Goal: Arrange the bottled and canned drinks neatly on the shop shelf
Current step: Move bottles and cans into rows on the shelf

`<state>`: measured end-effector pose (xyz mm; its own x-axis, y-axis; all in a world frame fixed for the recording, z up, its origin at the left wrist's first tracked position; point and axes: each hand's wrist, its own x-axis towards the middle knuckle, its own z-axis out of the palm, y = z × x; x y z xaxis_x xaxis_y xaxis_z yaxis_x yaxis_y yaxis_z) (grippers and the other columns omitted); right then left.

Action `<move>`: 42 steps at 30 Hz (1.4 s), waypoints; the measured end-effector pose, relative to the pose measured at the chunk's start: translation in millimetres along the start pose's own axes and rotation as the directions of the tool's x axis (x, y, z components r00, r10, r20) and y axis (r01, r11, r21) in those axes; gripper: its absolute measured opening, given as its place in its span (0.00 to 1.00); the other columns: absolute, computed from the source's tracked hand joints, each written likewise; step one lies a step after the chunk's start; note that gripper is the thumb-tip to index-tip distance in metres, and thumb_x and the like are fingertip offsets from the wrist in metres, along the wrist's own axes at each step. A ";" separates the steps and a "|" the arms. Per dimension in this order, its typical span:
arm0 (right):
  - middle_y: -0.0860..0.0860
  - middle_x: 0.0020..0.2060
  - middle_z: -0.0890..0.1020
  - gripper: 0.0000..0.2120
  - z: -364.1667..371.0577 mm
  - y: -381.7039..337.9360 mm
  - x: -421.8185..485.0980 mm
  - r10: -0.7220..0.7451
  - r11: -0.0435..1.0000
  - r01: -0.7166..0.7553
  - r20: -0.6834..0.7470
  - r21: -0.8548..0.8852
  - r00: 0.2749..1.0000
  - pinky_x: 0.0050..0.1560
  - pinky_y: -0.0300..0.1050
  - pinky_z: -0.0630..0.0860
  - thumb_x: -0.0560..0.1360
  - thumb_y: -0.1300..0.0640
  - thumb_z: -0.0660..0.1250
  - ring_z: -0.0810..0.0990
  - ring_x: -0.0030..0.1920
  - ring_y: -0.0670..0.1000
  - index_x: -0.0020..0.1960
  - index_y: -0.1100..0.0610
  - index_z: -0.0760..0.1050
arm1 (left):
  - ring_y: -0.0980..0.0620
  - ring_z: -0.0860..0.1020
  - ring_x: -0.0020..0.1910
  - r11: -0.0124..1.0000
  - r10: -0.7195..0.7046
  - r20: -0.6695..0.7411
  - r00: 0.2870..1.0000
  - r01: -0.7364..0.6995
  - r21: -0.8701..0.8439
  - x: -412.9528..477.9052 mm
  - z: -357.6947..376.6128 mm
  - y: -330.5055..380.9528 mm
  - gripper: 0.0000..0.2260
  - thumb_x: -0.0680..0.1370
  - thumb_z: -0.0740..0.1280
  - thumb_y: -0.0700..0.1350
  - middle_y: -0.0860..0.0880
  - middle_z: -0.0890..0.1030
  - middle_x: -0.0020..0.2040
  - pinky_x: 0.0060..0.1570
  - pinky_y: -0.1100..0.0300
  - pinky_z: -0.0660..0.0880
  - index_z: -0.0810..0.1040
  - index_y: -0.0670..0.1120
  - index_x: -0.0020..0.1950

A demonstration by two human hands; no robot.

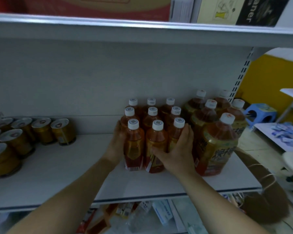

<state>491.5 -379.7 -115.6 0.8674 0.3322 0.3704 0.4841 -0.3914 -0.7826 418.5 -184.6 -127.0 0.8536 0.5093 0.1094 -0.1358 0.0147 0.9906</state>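
Several small orange tea bottles (135, 144) with white caps stand in a tight block of three rows on the white shelf (61, 168). My left hand (116, 141) presses flat against the block's left side. My right hand (178, 149) wraps the front right bottle, its thumb lying across the middle front bottle (156, 137). Several larger tea bottles (216, 146) with green and yellow labels stand just right of the block. Gold cans (63, 130) with silver tops are grouped at the shelf's left end.
The shelf above (142, 29) carries a red carton (98, 7) and other boxes. A brown paper bag (260, 191) hangs past the shelf's right end. A blue stool (260, 114) stands on the floor beyond. The lower shelf holds mixed packets.
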 end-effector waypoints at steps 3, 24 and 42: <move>0.51 0.76 0.51 0.58 1.7 -3.0 -1.3 0.001 1.000 -0.002 -0.049 -0.019 0.999 0.68 0.53 0.58 0.59 0.33 0.71 0.51 0.75 0.52 0.77 0.50 0.43 | 0.54 0.75 0.63 0.969 0.046 0.116 0.992 -0.073 0.238 -20.8 2.3 -21.8 0.46 0.61 0.77 0.46 0.53 0.75 0.66 0.59 0.51 0.75 0.56 0.59 0.73; 0.56 0.77 0.52 0.49 -29.6 -51.6 20.5 -0.265 0.849 0.324 0.193 -0.417 0.945 0.75 0.55 0.44 0.68 0.29 0.63 0.47 0.76 0.56 0.78 0.53 0.47 | 0.54 0.63 0.69 0.641 -0.227 0.117 0.967 0.058 0.766 -40.6 -30.7 54.3 0.45 0.70 0.74 0.55 0.52 0.60 0.75 0.60 0.64 0.62 0.47 0.57 0.77; 0.55 0.70 0.67 0.39 230.8 -307.9 -47.7 -0.202 0.696 0.610 0.712 -0.378 0.672 0.58 0.51 0.69 0.71 0.30 0.60 0.68 0.66 0.58 0.74 0.52 0.61 | 0.50 0.62 0.72 0.200 -0.128 -0.205 0.970 0.228 0.953 -222.1 -373.8 135.7 0.35 0.73 0.68 0.58 0.50 0.59 0.76 0.66 0.59 0.61 0.58 0.52 0.76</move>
<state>274.5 -76.9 -7.8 0.4034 0.9136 0.0502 0.9096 -0.3945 -0.1300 22.6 26.0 -47.4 0.7427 0.6686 -0.0371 0.6463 -0.7011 0.3012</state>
